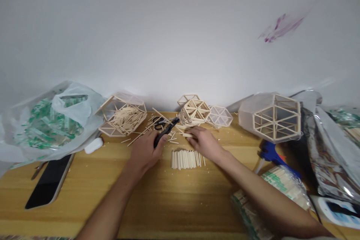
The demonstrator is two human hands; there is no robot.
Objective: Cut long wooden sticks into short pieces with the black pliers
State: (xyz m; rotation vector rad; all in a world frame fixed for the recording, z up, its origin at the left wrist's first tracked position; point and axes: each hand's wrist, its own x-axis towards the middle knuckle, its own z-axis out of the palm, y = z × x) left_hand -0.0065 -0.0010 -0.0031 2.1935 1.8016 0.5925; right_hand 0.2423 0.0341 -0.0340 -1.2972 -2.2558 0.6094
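My left hand [146, 148] is closed around a black hand tool [167, 130] that looks like pliers, its tip pointing up and to the right. Just behind it on the table lie black scissors [158, 122] among loose wooden sticks [142, 133]. Across from the tool's tip, my right hand [205, 142] pinches a short wooden stick [186, 135]; its far fingers are partly hidden. Between and in front of both hands sits a row of short cut sticks [184, 159], laid side by side. A bundle of stick frames [195, 110] stands behind my right hand.
Left are a plastic bag of green-white wrappers [50, 123], a phone [49, 182] and a paneled stick frame holding sticks [123, 116]. Right are a paneled stick lantern [271, 118], a blue glue gun [271, 153] and packed sticks [284, 183]. The wall [180, 37] rises behind.
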